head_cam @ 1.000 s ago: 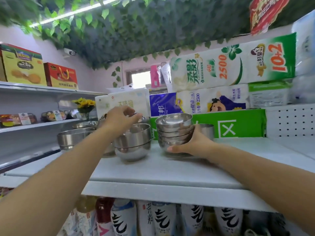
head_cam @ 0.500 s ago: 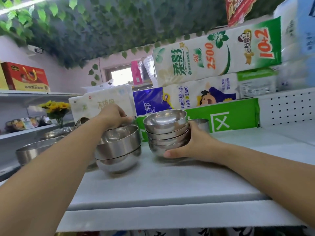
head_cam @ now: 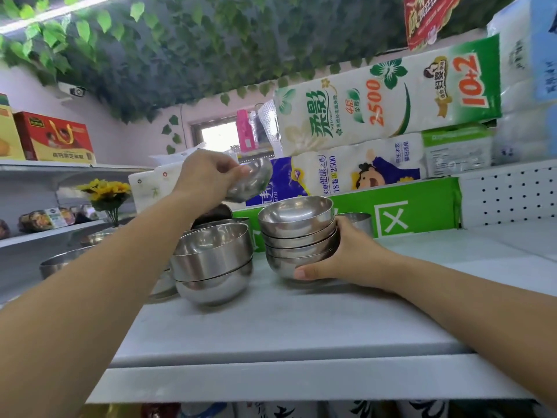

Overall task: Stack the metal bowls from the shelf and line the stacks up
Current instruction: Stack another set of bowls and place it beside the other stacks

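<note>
Above the stacks (head_cam: 297,236), left hand (head_cam: 208,176) grips bowl (head_cam: 251,184)

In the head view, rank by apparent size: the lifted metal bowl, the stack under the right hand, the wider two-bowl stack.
1. Wide two-bowl steel stack.
2. Stack of smaller steel bowls steadied by the right hand; close to the first, and nearness blurs it.
3. Single steel bowl held up in the left hand, partly hidden.

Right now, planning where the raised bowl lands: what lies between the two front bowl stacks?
Only a bare strip of shelf separates the left stack and right stack, head view.
</note>
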`<state>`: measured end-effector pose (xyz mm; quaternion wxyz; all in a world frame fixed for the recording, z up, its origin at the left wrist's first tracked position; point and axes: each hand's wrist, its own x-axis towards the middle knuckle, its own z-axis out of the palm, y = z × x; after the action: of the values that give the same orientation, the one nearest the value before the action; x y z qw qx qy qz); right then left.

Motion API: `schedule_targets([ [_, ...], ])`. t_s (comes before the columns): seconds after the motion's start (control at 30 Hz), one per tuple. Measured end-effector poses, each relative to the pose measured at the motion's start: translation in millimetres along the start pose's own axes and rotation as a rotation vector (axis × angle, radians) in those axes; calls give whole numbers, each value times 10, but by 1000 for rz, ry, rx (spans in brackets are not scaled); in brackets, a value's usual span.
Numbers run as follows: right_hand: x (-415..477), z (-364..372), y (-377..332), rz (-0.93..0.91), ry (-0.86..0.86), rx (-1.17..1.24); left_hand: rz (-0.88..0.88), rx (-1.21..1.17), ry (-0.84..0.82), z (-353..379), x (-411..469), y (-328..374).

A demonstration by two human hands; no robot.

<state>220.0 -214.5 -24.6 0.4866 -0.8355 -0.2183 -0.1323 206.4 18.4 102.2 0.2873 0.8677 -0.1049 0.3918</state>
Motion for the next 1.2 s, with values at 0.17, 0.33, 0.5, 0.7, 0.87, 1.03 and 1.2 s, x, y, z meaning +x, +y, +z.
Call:
schedule_targets([
  [0.17, -9, -11, 2, 1, 6, 32, 228, 3, 37, 51, -304, 319],
  [0.33, -26, -31, 25, -9, 3, 68, 314, -6, 29, 208, -607, 361],
  [0.5, -64, -43, 14, -17, 14, 78, 315, -13, -122, 308, -733, 343],
  [0.7, -88, -56, 17, -24, 16, 97, 128, -24, -283, 368, -776, 354],
  [0.87, -140, -102, 16, -12, -2, 114, -56, -150, -318, 447, -728, 337],
  [1.03, -236, -202, -79, 2, -33, 144, -96, -272, -281, 476, -719, 403],
  [1.2, -298, -357, -218, -16, -79, 198, -115, -391, -205, 466, -696, 497],
])
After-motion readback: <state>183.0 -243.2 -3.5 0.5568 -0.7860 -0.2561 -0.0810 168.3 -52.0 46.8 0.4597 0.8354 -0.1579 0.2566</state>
